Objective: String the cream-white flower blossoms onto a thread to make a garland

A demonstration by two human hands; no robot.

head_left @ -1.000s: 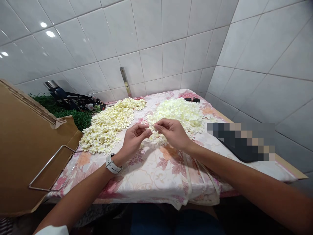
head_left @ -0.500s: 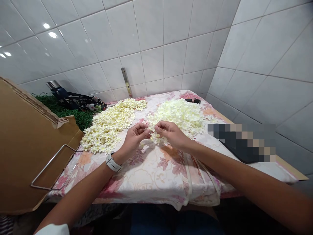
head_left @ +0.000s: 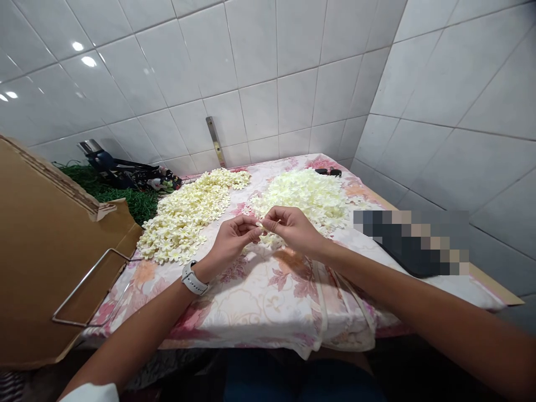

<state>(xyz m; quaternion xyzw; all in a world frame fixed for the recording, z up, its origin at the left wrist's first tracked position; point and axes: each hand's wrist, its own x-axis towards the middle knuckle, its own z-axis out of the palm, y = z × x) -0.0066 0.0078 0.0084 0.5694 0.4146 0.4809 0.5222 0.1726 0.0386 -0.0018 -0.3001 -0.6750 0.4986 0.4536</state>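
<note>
My left hand [head_left: 234, 241] and my right hand [head_left: 295, 230] meet over the middle of the table, fingertips pinched together around a small pale artificial flower [head_left: 260, 225]. Most of that flower is hidden by the fingers. Just behind my right hand lies a loose heap of white-green artificial petals [head_left: 305, 192], a few of them under the fingers. To the left of my left hand spreads a pile of cream artificial flowers [head_left: 184, 218]. A white watch [head_left: 194, 279] is on my left wrist.
A cardboard box [head_left: 54, 257] with a bent metal wire frame [head_left: 84, 285] stands at left. Green artificial grass [head_left: 138, 201] and a dark flask [head_left: 100, 156] lie behind it. A metal strip [head_left: 214, 139] leans on the tiled wall. A dark flat object [head_left: 412, 262], partly blurred out, lies at right.
My hands have drawn together, the left fingertips now touching those of the right at the small flower. The view has shifted slightly; the piles look the same.
</note>
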